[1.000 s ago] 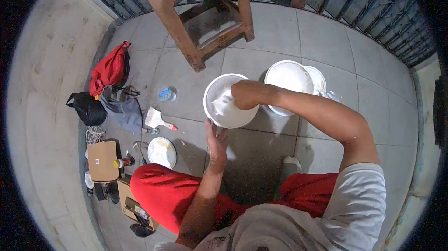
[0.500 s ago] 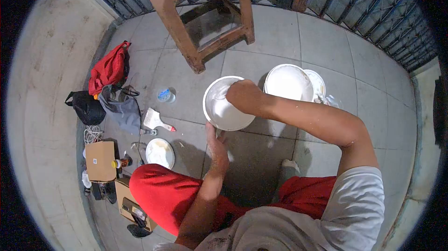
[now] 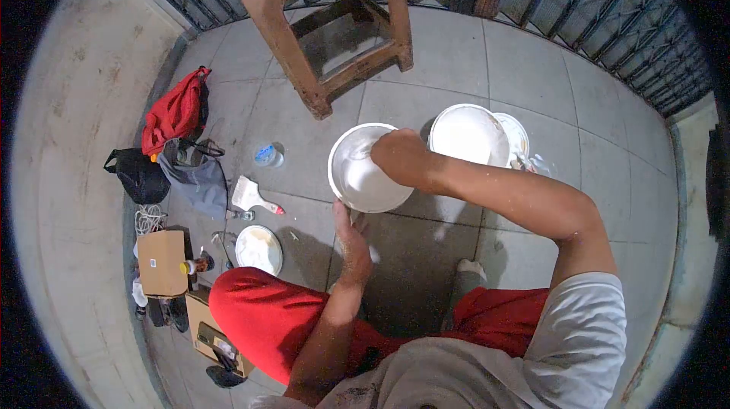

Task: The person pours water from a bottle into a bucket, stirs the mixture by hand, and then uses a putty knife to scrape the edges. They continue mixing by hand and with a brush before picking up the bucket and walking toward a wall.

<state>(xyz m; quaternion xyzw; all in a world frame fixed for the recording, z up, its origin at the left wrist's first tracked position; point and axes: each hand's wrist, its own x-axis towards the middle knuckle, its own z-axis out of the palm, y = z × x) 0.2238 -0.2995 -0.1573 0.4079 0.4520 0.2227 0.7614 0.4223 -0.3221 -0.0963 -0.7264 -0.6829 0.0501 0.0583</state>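
Note:
A white bucket with white material inside stands on the tiled floor in front of me. Over its right side reaches my right hand, closed, its fingers down inside the rim; what they hold is hidden. Below the bucket's near side is my left hand, fingers apart, the fingertips at the lower wall. Just right of it stands a second white bucket with white contents. Beside that lies a white lid. A wide brush and another smeared lid lie to the left.
A brown plastic stool stands beyond the bucket. A plastic cup is on the floor to the left. Farther left are a red bag, a grey bag, a black bag and a cardboard box. Metal folding gates line the back.
The view has shifted very slightly. My right hand stays in the bucket, and my left hand's fingers look a little more spread at its near side.

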